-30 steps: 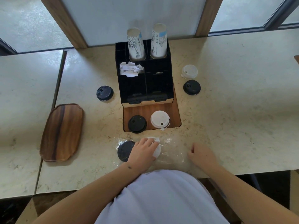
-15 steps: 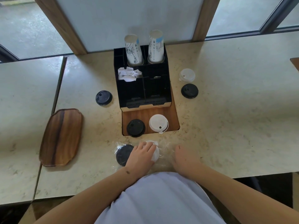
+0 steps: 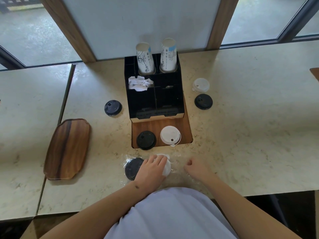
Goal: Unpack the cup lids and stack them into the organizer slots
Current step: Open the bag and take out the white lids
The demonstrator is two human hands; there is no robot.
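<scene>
A clear plastic bag (image 3: 178, 163) lies at the table's near edge with a black lid (image 3: 132, 168) and a white lid (image 3: 167, 167) in it. My left hand (image 3: 151, 170) covers the white lid, fingers curled over it. My right hand (image 3: 196, 169) is closed on the bag's right part. The black organizer (image 3: 153, 99) stands behind on a wooden base (image 3: 185, 130). A black lid (image 3: 146, 140) and a white lid (image 3: 170, 135) rest on that base. Loose lids lie beside the organizer: a black lid (image 3: 113, 107) on its left, a white lid (image 3: 201, 85) and a black lid (image 3: 203, 101) on its right.
Two paper cups (image 3: 145, 57) (image 3: 168, 56) stand upside down in the organizer's back slots, and crumpled white paper (image 3: 140, 83) fills a left slot. A wooden tray (image 3: 68, 149) lies at the left across the seam between two tables. Windows run behind.
My right hand has moved left along the table's near edge onto the bag, closer to my left hand. The left hand has stayed on the white lid.
</scene>
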